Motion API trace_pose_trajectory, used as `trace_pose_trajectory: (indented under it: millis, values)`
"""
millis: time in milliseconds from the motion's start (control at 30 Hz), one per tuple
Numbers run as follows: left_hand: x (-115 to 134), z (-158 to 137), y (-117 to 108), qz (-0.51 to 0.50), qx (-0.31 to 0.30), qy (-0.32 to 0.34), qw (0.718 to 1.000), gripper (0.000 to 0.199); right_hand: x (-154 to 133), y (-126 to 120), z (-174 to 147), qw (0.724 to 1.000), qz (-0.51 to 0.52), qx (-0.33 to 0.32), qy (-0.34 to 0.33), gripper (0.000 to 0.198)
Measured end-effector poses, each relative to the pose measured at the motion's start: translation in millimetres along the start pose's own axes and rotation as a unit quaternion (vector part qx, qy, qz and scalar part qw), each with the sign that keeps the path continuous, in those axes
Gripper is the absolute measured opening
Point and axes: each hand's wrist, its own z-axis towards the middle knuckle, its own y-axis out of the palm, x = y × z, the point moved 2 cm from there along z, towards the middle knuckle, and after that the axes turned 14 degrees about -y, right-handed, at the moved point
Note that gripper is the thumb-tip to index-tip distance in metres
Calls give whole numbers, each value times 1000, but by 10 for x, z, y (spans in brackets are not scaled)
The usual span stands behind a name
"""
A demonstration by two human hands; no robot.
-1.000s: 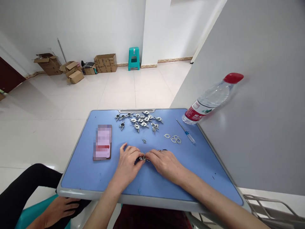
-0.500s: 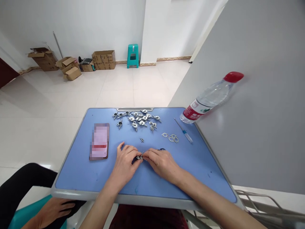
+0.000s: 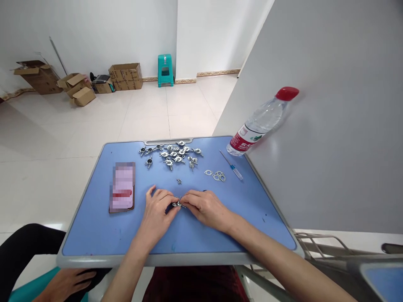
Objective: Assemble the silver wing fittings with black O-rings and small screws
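Note:
Both my hands rest on a blue table top (image 3: 94,226) and meet at a small metal part (image 3: 176,204). My left hand (image 3: 156,216) pinches it from the left, my right hand (image 3: 204,208) from the right. A pile of several similar metal parts (image 3: 171,153) lies near the far edge. Three flat metal plates (image 3: 215,175) lie to the right, a tiny loose piece (image 3: 179,181) sits just beyond my fingers. A thin screwdriver with a blue handle (image 3: 232,166) lies by the right edge.
A phone (image 3: 122,192) lies on the left of the table. A clear water bottle with a red cap (image 3: 260,121) leans at the grey partition (image 3: 330,126) on the right. Another person's hand (image 3: 64,284) shows at lower left. Cardboard boxes (image 3: 126,76) and a teal stool (image 3: 165,70) stand by the far wall.
My view has swung a little to the right, so everything sits further left in the frame. My hands stay together on the small metal part.

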Motion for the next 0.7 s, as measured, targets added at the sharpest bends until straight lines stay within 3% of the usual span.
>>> trace_pose_trajectory:
  millis: [100, 267, 367, 500, 700]
  values:
    - [-3, 6, 0, 8, -3, 2, 1000, 6, 61, -90, 14, 998, 47, 5, 31, 20]
    - [-39, 23, 6, 13, 0, 15, 1000, 6, 283, -407, -41, 980, 56, 141, 128, 18]
    - [-57, 27, 8, 14, 3, 18, 1000, 6, 385, -515, -86, 971, 57, 163, 168, 15]
    - [-50, 23, 9, 16, -1, 20, 1000, 6, 385, -500, -102, 973, 57, 150, 166, 16]
    - [-24, 9, 0, 23, 3, 14, 1000, 6, 230, -323, -56, 994, 30, 51, 91, 19]
